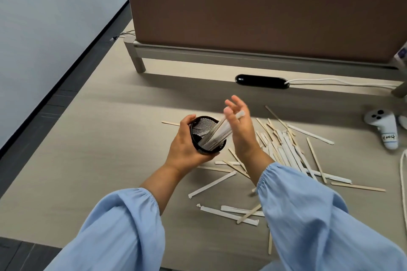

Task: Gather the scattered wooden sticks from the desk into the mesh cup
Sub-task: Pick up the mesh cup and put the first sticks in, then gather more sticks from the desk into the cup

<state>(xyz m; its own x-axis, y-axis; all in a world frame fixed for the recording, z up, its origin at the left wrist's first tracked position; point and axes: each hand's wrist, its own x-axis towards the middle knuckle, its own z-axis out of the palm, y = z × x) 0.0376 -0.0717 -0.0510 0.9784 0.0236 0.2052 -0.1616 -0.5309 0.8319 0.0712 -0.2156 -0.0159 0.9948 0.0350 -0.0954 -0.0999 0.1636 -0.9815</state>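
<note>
Held tight in the left hand (184, 145) is the black mesh cup (208, 136), with the fingers wrapped around its side and the cup tipped so its mouth faces the other hand. Right beside the cup's mouth is the right hand (240, 130), with its fingers spread wide. A small bunch of sticks (218, 133) is already in the cup, with the top ends leaning out against the right palm. It cannot be told for sure if those sticks are pinched or only pushed along; the hand looks open.

On the big desk (99, 138), the main pile of loose sticks (284, 147) lies just past the right hand, on the side away from the cup. Most of them point away from the person and a little sideways, so they lie almost the same way as the sticks in the cup. The right hand is much nearer to that pile, so the next handful would likely be picked up by it. More sticks (231, 213) are spread below both hands, close to the blue sleeves (308, 215). One lone stick (170, 123) pokes out behind the left hand.

Farther off are a brown divider wall (264, 15), a black oval box (262, 81) with a white cord, and a white controller (383, 130) past the pile. Nothing is seen in the way between the right hand and the pile. The job looks only partly done.
</note>
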